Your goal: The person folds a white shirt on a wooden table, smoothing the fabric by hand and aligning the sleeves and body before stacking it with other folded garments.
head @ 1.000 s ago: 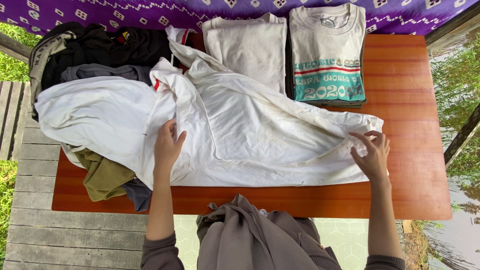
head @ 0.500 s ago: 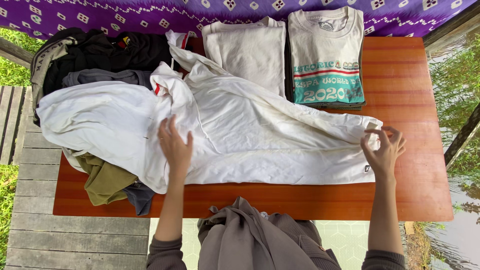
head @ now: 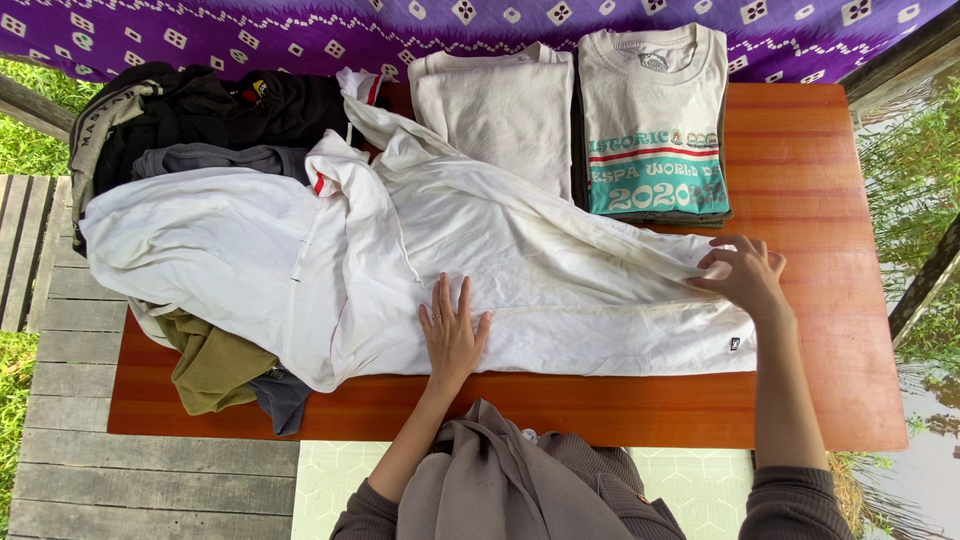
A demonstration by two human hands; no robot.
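Person seen from above: left hand (head: 452, 335) and right hand (head: 745, 275) bare, without gloves; forearms bare to the pushed-up sleeves. Sleeves (head: 795, 505) dark grey-brown, apparently of ribbed knit. A taupe draped cloth (head: 480, 475), possibly a headscarf, hangs over the chest.
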